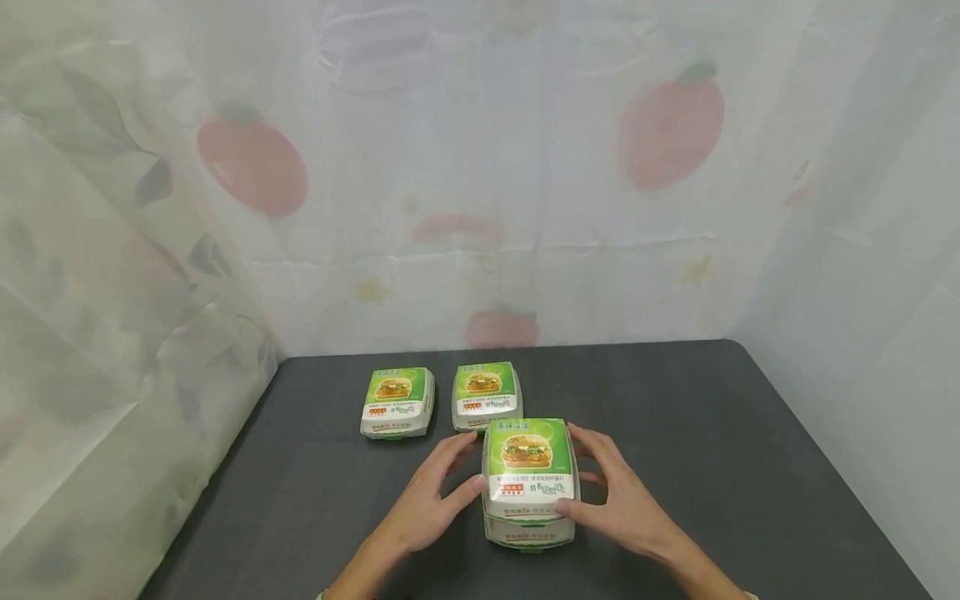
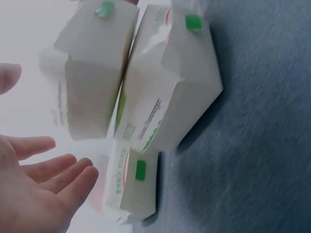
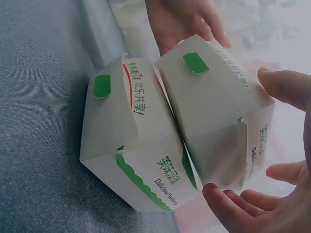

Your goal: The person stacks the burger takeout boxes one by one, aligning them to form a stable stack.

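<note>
Two white-and-green hamburger cartons stand one above the other near the front of the table, the upper carton (image 1: pixel 528 471) squarely over the lower carton (image 1: pixel 528 533). My left hand (image 1: pixel 431 492) is at the stack's left side, fingers loosely bent; the left wrist view shows its fingertips (image 2: pixel 90 170) apart from the cardboard. On the opposite side is my right hand (image 1: pixel 626 500), its thumb overlapping the upper carton's front corner in the head view. Its fingers (image 3: pixel 228 204) are spread loosely, one fingertip right at that carton's lower edge.
Behind the stack sits another matching carton (image 1: pixel 486 396), partly covered by it in the head view. One more carton (image 1: pixel 397 402) lies farther left. The dark table (image 1: pixel 675 400) is bordered by hanging pale printed curtains (image 1: pixel 480 167) at the back and sides.
</note>
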